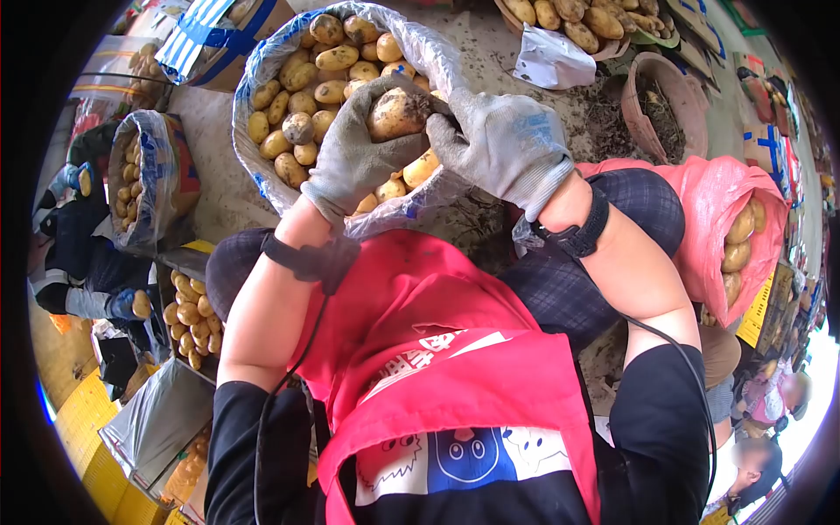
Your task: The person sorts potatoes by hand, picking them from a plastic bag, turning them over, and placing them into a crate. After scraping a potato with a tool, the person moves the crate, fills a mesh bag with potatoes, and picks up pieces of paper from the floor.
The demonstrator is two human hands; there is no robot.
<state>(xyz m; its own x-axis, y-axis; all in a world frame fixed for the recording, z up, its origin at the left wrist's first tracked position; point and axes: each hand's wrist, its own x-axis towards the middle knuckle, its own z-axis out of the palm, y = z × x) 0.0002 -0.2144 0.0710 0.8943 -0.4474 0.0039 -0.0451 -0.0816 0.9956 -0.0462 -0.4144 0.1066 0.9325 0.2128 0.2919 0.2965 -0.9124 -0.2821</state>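
A potato with dark soil on it (398, 115) is held in my left hand (360, 144), which wears a grey glove with its fingers wrapped round it. My right hand (503, 144), gloved too, has its fingertips pressed together at the potato's soiled right end; whether they pinch anything is hidden. Both hands are over the near right part of a large round container lined with clear plastic (248, 136), where many yellow potatoes (299, 77) lie.
A pink basin (667, 96) with soil and a pink sack of potatoes (713, 188) are on the right. Another potato pile (602, 24) lies at the top. To the left are a plastic-lined box (157, 179) and a co-worker's gloved hands (131, 304).
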